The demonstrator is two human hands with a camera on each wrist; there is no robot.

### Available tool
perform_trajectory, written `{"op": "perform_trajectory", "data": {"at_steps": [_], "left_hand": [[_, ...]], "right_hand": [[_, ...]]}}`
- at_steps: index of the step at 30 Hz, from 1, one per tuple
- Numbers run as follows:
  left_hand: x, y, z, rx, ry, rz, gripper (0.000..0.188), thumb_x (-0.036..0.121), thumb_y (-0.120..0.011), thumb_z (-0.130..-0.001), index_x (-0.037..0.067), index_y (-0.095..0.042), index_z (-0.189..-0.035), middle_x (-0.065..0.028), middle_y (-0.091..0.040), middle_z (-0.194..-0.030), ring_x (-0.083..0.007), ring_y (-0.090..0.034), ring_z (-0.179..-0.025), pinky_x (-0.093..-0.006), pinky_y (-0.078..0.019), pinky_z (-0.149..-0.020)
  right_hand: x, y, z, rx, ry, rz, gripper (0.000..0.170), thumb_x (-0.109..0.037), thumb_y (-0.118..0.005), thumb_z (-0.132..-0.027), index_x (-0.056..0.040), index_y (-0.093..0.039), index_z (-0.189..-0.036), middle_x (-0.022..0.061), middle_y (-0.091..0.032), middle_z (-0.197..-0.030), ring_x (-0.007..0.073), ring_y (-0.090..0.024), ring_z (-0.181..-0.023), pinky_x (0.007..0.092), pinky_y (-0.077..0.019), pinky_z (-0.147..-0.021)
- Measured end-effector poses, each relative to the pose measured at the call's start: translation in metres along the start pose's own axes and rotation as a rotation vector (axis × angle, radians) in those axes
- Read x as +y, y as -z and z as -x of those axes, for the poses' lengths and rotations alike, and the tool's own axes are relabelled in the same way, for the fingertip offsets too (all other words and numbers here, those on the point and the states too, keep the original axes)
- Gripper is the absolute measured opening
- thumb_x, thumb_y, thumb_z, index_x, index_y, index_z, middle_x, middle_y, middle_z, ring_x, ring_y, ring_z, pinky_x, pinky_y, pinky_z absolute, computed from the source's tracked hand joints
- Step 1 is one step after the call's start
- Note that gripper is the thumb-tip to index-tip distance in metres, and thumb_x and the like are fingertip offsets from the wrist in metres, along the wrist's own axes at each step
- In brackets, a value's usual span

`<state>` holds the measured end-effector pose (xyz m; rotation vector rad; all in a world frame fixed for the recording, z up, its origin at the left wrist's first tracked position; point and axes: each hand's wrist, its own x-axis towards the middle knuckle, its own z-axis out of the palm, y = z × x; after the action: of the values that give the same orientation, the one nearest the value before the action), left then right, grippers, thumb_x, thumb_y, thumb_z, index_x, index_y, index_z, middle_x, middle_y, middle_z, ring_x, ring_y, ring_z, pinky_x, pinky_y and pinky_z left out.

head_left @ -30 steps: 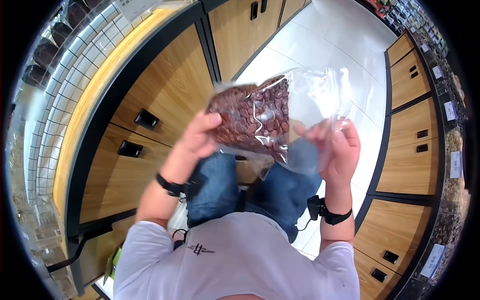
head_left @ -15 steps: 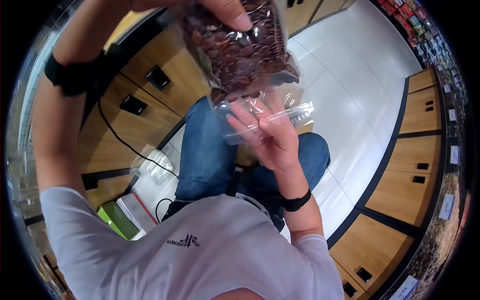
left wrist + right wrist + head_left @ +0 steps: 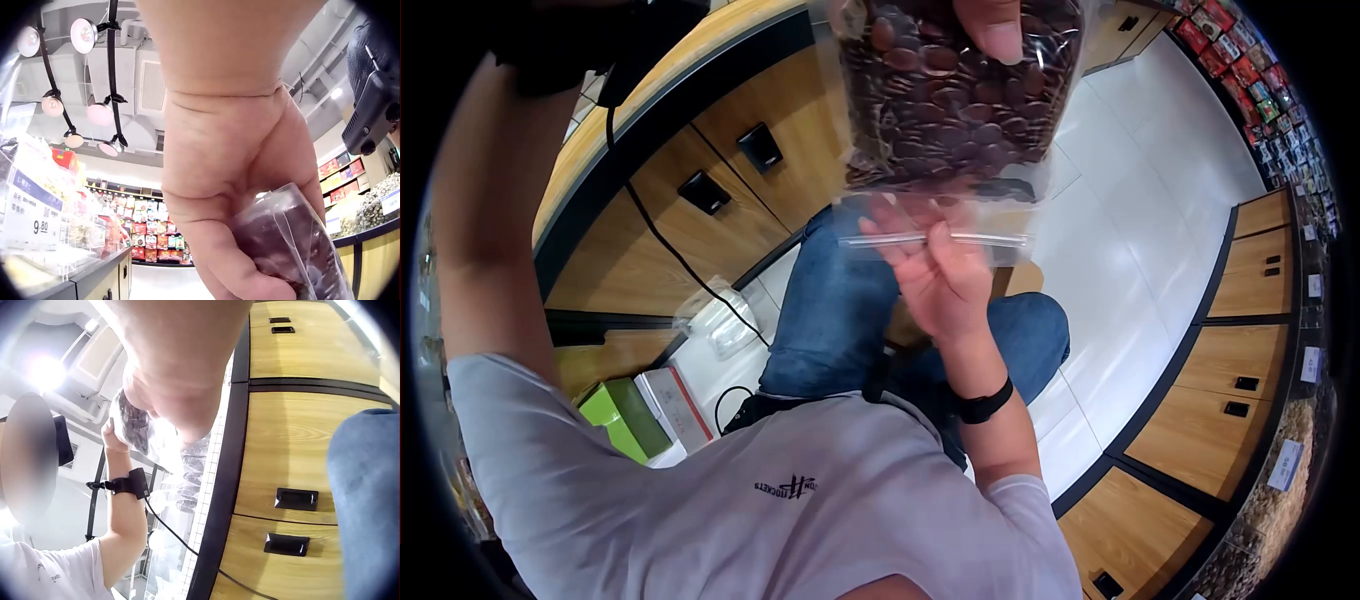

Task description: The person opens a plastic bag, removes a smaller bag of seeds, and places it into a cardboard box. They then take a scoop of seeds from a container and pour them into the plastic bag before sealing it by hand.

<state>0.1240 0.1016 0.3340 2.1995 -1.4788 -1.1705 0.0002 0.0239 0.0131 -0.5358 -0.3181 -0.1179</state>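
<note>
Zip-lock bag [image 3: 955, 110], the only one we see held, is up before the chest, between both hands. The raised left hand [image 3: 228, 169] grips its filled end, thumb on the face; the head view crops that hand's remainder and the bag's top. The right hand [image 3: 940, 285], palm up, pinches the zip strip [image 3: 1010, 241], its fingers blurred behind clear plastic. We cannot count the dark brown pieces inside. Beyond, we count two jean-clad legs [image 3: 825, 310], two black handles [image 3: 704, 192] on the nearest cabinet, one green box [image 3: 622, 422] and one white box [image 3: 672, 408] beside it.
</note>
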Motion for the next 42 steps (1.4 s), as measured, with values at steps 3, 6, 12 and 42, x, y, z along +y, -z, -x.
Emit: {"op": "perform_trajectory", "data": {"at_steps": [3, 6, 12, 42], "left_hand": [[-0.004, -0.019, 0.008, 0.146, -0.043, -0.187, 0.062, 0.033, -0.083, -0.076, -0.006, -0.059, -0.119, -0.0129, -0.07, -0.104, -0.0212, -0.068, -0.093, -0.0329, -0.0552, -0.082], [-0.007, 0.004, 0.008, 0.066, -0.006, -0.107, 0.067, 0.037, -0.083, -0.076, -0.005, -0.058, -0.121, -0.013, -0.069, -0.106, -0.0213, -0.068, -0.093, -0.0326, -0.0557, -0.079], [-0.026, 0.002, 0.009, 0.033, 0.013, 0.029, 0.07, 0.035, -0.082, -0.077, -0.006, -0.053, -0.126, -0.014, -0.066, -0.11, -0.0217, -0.065, -0.099, -0.0332, -0.0545, -0.081], [-0.06, 0.01, 0.022, 0.12, -0.124, 0.28, 0.066, 0.009, -0.083, -0.077, -0.003, -0.049, -0.132, -0.0131, -0.066, -0.12, -0.0205, -0.062, -0.108, -0.0341, -0.0499, -0.098]], "right_hand": [[-0.002, 0.002, 0.001, 0.03, 0.063, 0.083, 0.042, -0.016, -0.051, -0.1, -0.0037, -0.043, -0.139, 0.016, -0.055, -0.135, 0.0382, -0.051, -0.13, 0.0577, -0.0377, -0.111], [0.0, 0.001, 0.001, 0.075, 0.069, 0.086, 0.041, -0.016, -0.052, -0.1, -0.0036, -0.044, -0.138, 0.0169, -0.057, -0.133, 0.0383, -0.052, -0.128, 0.0568, -0.0398, -0.109], [0.011, 0.002, 0.001, 0.08, 0.069, 0.024, 0.032, -0.012, -0.049, -0.102, -0.003, -0.049, -0.133, 0.0233, -0.054, -0.135, 0.0426, -0.052, -0.127, 0.0582, -0.0395, -0.11], [0.004, -0.001, 0.0, 0.059, 0.019, 0.312, 0.038, -0.011, -0.053, -0.099, 0.0042, -0.049, -0.134, 0.0277, -0.057, -0.131, 0.0419, -0.056, -0.124, 0.0516, -0.0475, -0.103]]}}
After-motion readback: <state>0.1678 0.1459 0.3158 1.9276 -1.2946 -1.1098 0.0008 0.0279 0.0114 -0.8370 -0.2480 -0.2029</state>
